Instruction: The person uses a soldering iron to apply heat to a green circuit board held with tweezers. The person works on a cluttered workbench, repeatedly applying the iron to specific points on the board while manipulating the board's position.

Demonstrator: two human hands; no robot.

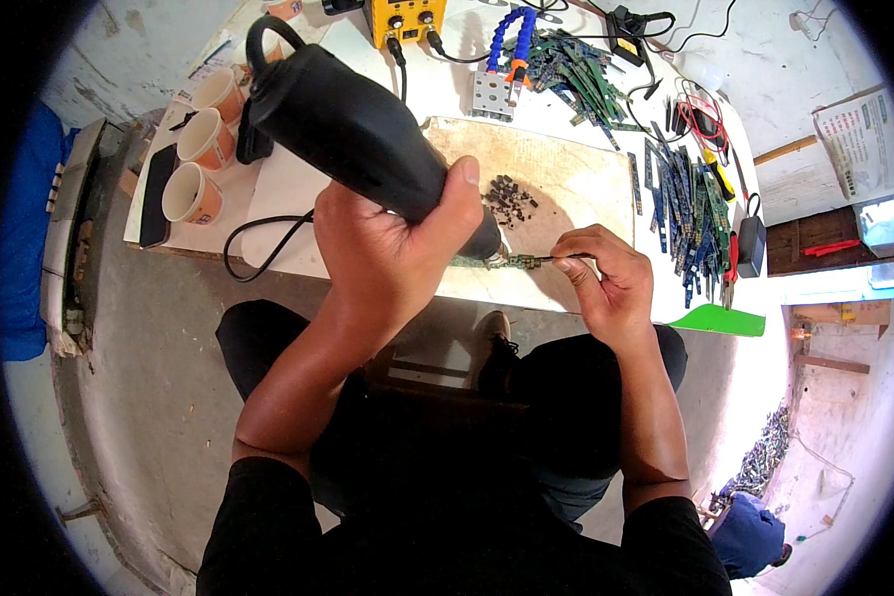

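Between both grips lies a narrow green circuit strip (526, 262); the left hand (382, 243) clasps a black cylindrical hot-air gun (353, 124), the right hand (614, 283) pinches a thin black tool (568, 257). Work appears partway: small black blocks (510, 200) lie piled beyond; loose green strips (692, 214) rightward may be pending.

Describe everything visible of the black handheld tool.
The black handheld tool has a thick, rounded, smooth body that looks like plastic, with a cable-like black loop at its upper end. The left hand grips it lower down. It slants down to the right, its metallic-looking tip at a green board strip; whether they touch is unclear.
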